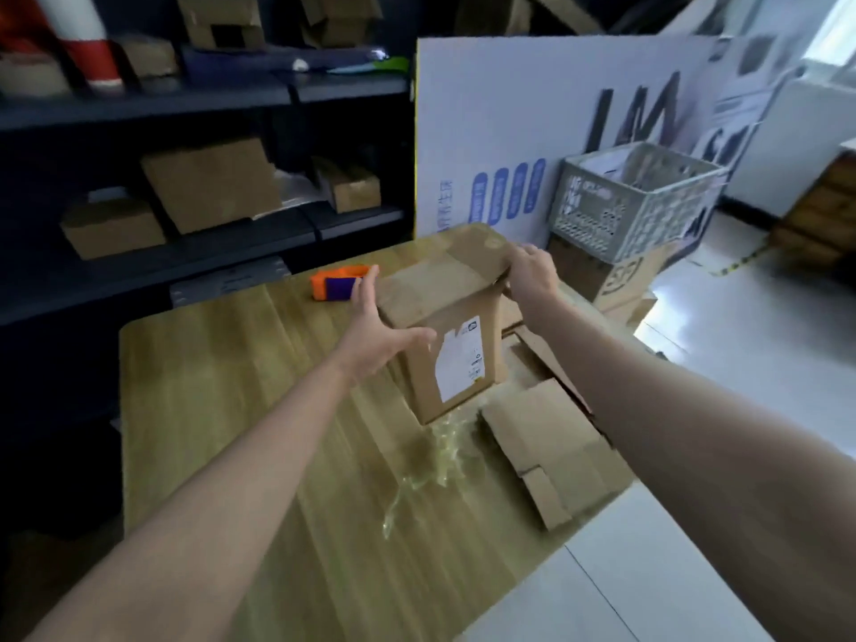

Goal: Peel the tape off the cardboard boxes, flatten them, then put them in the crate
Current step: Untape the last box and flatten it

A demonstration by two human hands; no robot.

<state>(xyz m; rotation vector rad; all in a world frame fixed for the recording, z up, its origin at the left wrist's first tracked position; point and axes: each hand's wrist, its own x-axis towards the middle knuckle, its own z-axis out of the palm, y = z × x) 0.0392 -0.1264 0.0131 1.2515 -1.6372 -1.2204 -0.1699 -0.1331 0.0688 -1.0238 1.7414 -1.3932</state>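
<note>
Both forearms reached toward the frame's centre. The left hand [375, 326] was spread wide beside the left face of the one upright cardboard box [444, 354] on the table [231, 410]. The right hand [528, 275] curled over the box's top right edge, gripping it. One crate [634, 201] sat upper right, one tape wad [440, 461] lay below the box, and flattened cardboard [551, 451] lay lower right, its count unclear

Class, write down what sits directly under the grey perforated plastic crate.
The grey perforated plastic crate stands on a brown cardboard box with black print. The box's top is covered by the crate, so its flaps cannot be seen.
</note>
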